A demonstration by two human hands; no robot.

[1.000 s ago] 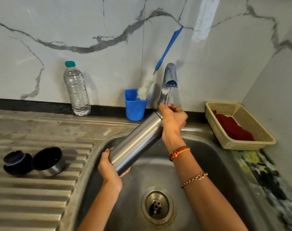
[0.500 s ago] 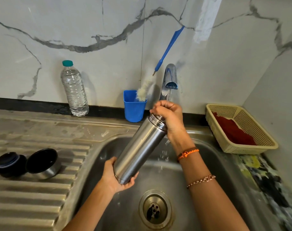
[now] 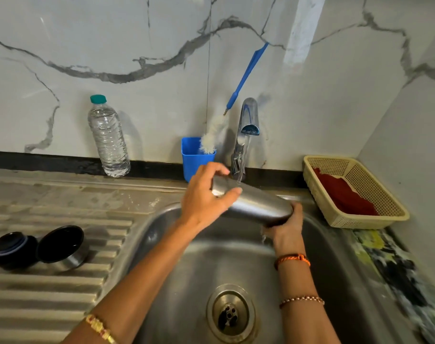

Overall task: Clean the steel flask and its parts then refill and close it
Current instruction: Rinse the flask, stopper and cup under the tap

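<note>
**sinkrat:** Flask [image 3: 256, 202] is lying almost flat over the sink [image 3: 340, 264], right under the tap [image 3: 247, 125], with a thin stream hitting its side. Left hand [image 3: 206, 202] has fingers and thumb curled round the end nearer the wall, and the right hand [image 3: 286, 227] cups the other end from below, fingers wrapped under it. Looks like an outside rinse.

**dishdad:** I'd roll it slowly under the stream so every side gets wet, and keep both grips firm (wet steel is slippery). Can't tell which end is the mouth. Cap [image 3: 62, 247] and stopper [image 3: 11, 249] sit on the drainboard [image 3: 50, 294], probably not washed yet. Brush [image 3: 236, 95] is in the blue cup [image 3: 194, 160] for the inside.
</note>
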